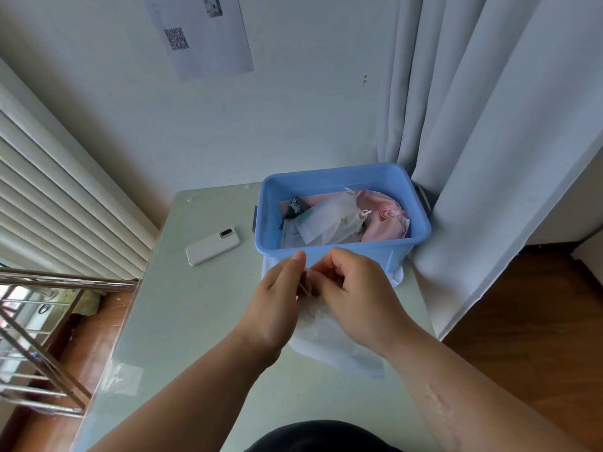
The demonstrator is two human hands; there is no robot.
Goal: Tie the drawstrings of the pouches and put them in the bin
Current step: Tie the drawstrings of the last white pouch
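The white pouch [329,334] lies on the counter [182,321] just in front of the blue bin [326,252], its mouth up between my hands and its body trailing back toward me. My left hand [277,308] has thumb and forefinger pinched together on a thin pinkish drawstring [304,282]; my right hand [359,295] is curled in close, its fingers bent toward the same cord, though whether they actually clamp it I cannot tell. To tie this well, I judge I should keep the cord taut from the left while the right forms the loop, cinch the mouth fully before knotting, and pull both ends evenly so the knot seats against the gathered fabric. Then the bin is only a short lift ahead.

In the bin lie tied pouches: a white one [329,216] and a pink one [385,216], over something dark. My hands hide the pouch's mouth and any knot; the cord is too fine to follow. More white fabric [398,276] peeks from under the bin, unclear what. A white phone [212,246] rests to the left.
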